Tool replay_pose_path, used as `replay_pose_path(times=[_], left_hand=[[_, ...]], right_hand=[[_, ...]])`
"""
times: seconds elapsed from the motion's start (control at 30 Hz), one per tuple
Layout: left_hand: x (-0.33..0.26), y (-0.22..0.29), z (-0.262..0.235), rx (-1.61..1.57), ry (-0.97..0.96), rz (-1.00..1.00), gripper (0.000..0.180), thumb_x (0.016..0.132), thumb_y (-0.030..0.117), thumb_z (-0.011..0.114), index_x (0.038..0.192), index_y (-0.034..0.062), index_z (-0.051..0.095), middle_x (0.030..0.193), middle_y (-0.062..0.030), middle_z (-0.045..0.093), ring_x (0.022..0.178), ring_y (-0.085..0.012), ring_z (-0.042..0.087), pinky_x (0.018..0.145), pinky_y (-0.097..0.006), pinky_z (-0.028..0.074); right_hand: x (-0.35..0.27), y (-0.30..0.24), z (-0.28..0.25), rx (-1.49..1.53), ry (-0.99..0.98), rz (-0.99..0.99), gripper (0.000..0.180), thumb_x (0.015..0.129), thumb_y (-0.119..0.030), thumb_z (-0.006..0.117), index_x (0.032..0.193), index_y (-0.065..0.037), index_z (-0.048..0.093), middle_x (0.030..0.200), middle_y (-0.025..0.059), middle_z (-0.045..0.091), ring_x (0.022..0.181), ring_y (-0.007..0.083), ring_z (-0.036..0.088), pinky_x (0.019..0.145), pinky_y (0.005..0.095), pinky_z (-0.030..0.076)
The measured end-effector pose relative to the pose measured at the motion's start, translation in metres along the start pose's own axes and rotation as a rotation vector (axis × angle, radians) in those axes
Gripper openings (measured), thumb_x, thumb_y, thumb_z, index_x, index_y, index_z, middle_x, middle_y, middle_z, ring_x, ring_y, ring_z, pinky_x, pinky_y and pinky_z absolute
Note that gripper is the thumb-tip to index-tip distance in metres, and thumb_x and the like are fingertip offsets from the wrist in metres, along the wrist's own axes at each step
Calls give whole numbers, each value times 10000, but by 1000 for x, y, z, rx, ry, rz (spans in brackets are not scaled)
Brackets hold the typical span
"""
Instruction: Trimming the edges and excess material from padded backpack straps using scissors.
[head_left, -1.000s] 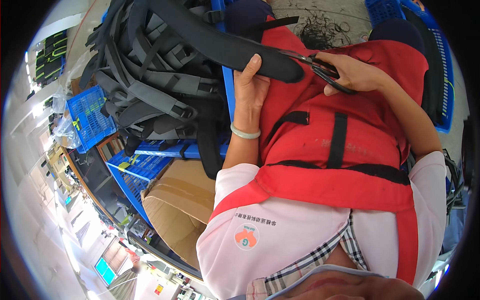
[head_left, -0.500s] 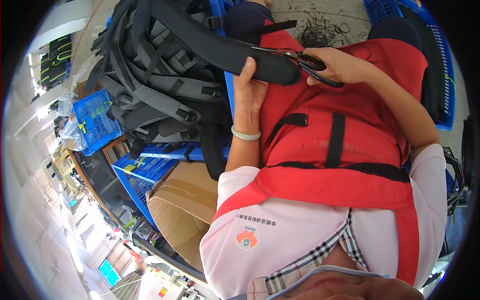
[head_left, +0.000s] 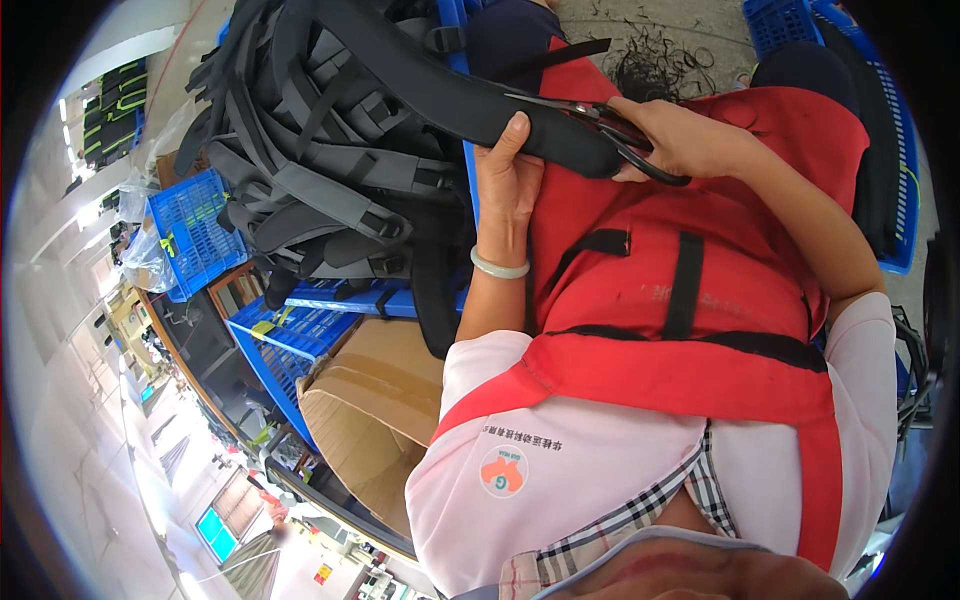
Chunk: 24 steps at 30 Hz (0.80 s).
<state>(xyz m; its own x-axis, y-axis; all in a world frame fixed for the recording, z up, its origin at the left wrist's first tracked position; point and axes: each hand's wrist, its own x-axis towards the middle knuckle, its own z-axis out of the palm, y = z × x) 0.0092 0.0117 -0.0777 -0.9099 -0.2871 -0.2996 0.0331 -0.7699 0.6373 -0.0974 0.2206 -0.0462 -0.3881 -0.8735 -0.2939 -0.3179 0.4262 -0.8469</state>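
A long dark padded strap (head_left: 450,105), like a backpack shoulder strap, runs down from the upper left, and its rounded end lies over my lap. My left hand (head_left: 508,180) grips this strap from below, with the thumb laid on its near edge. A pair of black-handled scissors (head_left: 594,112) is in my right hand (head_left: 690,140), fingers closed round the handles. The blades point left along the far edge of the strap, close to its surface. Whether they touch it or have anything between them I cannot make out.
At the left, a heap of grey and black straps with buckles (head_left: 340,190) rests on blue crates (head_left: 290,345). A cardboard box (head_left: 370,400) stands nearer. Black thread scraps (head_left: 655,65) litter the floor beyond my red apron (head_left: 620,280). Another blue crate (head_left: 905,200) is at the right.
The whole view has shifted slightly, so everything sits a little further right. Both hands keep their grips, and the scissors remain over the strap.
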Motion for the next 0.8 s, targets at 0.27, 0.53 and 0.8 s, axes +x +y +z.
replay_pose_path(times=[0.27,0.53,0.8], left_hand=[[11,9,-9,-36,-3,-70,263,865,79,654,1112,38,574,1079,-95,630,1030,-242,608,956,-420,484],[1,21,1,87,-42,58,301,828,34,680,1110,27,573,1053,-112,639,990,-262,624,922,-417,499],[-18,33,32,172,-132,175,306,800,-1,700,1087,43,606,1039,-84,645,968,-228,629,907,-388,508]], right_hand=[[4,14,7,36,76,75,234,864,-143,620,960,36,504,647,192,540,587,267,574,567,373,433],[-6,5,5,17,161,3,364,832,-172,643,1088,12,461,747,207,564,682,324,585,626,395,446],[-28,-45,-14,-19,145,-10,571,756,-213,709,1203,-2,423,984,250,576,915,433,570,758,452,453]])
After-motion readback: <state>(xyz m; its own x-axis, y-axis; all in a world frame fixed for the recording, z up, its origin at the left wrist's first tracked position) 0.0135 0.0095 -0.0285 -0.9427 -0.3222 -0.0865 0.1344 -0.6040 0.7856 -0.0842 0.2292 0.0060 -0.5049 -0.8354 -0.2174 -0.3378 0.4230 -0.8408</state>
